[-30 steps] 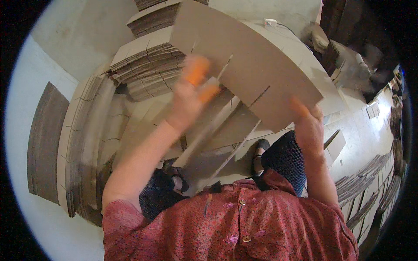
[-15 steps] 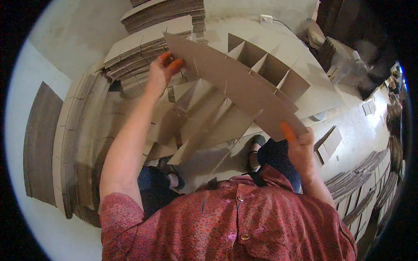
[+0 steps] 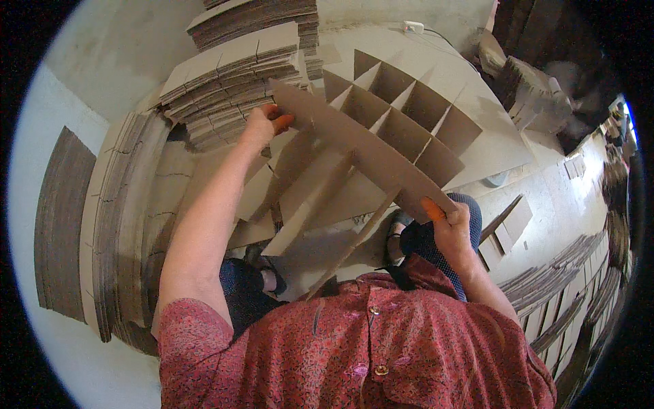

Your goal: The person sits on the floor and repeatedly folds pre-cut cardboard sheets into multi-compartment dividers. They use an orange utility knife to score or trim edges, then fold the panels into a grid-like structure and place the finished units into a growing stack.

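A long brown cardboard divider strip [image 3: 354, 140] slants across in front of me, its far end up to the left. My left hand [image 3: 266, 124] pinches it near that end, and my right hand [image 3: 451, 223] grips its near right end. Orange shows on the fingertips of both hands. Just beyond the strip stands a cardboard divider grid [image 3: 407, 109] of crossed pieces with open cells. Cross pieces [image 3: 317, 194] reach from under the strip toward my body. Whether the strip's slots sit fully on them, I cannot tell.
Stacks of slotted cardboard strips [image 3: 228, 68] rise at the back left. Another upright stack [image 3: 112, 225] leans along the left wall. More cardboard piles [image 3: 555, 286] lie at the right, near a few loose pieces [image 3: 507, 228] on the floor. A white socket box [image 3: 413, 27] with a cable lies at the back.
The strip has come down and nearer to me, both hands moving with it. More of the grid's cells show behind it.
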